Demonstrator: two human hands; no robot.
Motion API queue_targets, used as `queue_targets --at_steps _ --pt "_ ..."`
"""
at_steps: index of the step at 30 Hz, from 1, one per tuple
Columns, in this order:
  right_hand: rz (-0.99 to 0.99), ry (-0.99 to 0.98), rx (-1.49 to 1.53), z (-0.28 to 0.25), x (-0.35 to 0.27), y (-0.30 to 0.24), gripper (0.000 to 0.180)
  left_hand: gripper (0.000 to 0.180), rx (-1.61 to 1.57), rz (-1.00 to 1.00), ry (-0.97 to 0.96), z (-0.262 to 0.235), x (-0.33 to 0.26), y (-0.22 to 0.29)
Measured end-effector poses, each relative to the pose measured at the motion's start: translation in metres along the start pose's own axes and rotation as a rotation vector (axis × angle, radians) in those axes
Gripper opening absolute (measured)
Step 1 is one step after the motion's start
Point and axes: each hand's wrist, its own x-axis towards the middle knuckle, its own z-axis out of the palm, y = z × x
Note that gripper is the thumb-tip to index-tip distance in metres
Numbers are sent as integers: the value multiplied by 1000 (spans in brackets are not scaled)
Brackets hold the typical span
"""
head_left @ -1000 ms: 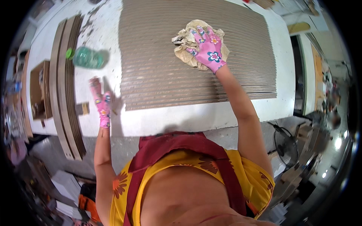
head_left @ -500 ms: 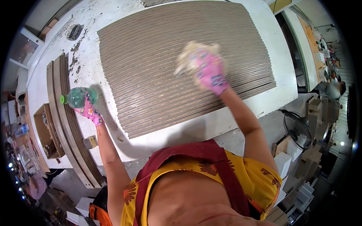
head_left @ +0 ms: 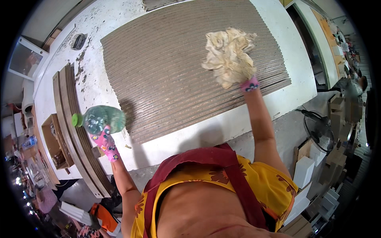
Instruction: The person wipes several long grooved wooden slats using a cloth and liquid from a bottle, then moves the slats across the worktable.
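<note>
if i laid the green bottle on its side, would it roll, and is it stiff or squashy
The green bottle would probably roll, since its body looks rounded. Its see-through, plastic-looking wall may give when squeezed. It is likely light enough to handle easily, as the left hand alone holds it, though its fill is hard to make out.

The left forearm (head_left: 122, 177), bare, reaches forward and leans outward. The gloved left hand (head_left: 104, 144) is curled in a grip, its thumb (head_left: 106, 131) pointing forward. The right forearm (head_left: 261, 115), also bare, stretches farther ahead, angled slightly inward; past the gloved right wrist (head_left: 250, 84), the right hand is hidden.
</note>
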Motion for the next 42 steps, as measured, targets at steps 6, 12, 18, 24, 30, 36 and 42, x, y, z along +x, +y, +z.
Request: queue_targets --at_steps 6,12,18,24,30,36,42 --pt "-126 -62 146 57 -3 4 37 86 -53 -391 -516 128 -47 61" --pt "-136 -89 292 56 -7 3 38 72 -279 -753 -905 219 -93 61" --pt "-87 -240 714 16 -20 11 37 55 -362 -938 -979 275 -107 68" --pt "-189 45 261 -14 -12 43 28 57 -307 -1008 -1018 304 -111 68" --pt "-183 60 423 -15 -12 13 28 45 -379 -1073 -1028 310 -114 67" --pt "-109 85 286 -14 -12 6 28 47 -442 -1137 -1001 312 -116 61" --pt "-30 1 697 -27 -6 35 25 51 -567 -1219 -974 320 -124 44"
